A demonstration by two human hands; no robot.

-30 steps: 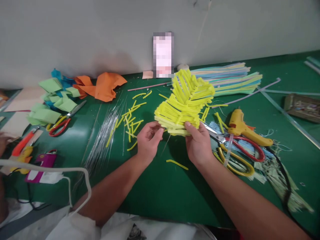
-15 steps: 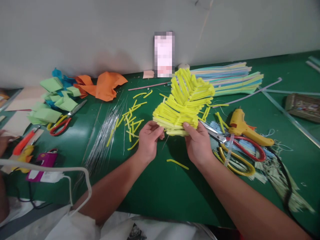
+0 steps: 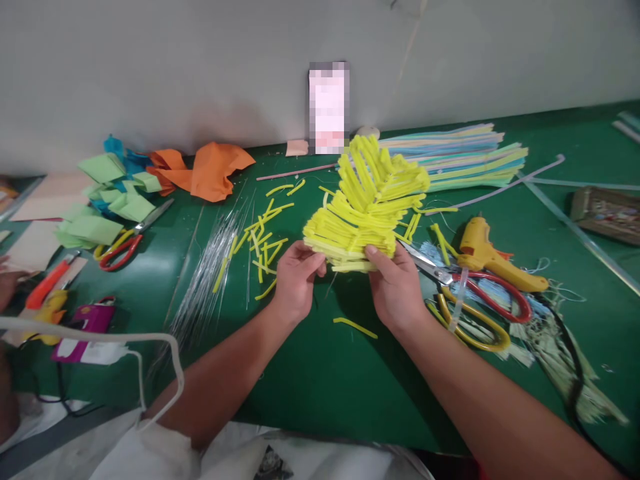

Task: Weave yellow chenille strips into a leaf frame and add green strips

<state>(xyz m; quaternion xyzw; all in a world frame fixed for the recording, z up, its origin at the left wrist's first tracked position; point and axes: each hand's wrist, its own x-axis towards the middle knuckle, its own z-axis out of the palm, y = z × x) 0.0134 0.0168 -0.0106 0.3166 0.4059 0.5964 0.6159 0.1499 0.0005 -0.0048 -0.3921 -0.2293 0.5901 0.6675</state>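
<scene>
Head view: left hand [image 3: 296, 283] and right hand [image 3: 397, 290] pinch one yellow leaf shape [image 3: 367, 207], two pairs of scissors [image 3: 443, 275] lying apart.

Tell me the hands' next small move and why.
Perhaps even up the lower edge of the yellow strip piece: the left hand and right hand are both at that edge, where the paler strips look staggered.

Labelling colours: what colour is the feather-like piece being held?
The feather-like piece is bright yellow, paler along its near edge; best seen in the head view.
</scene>
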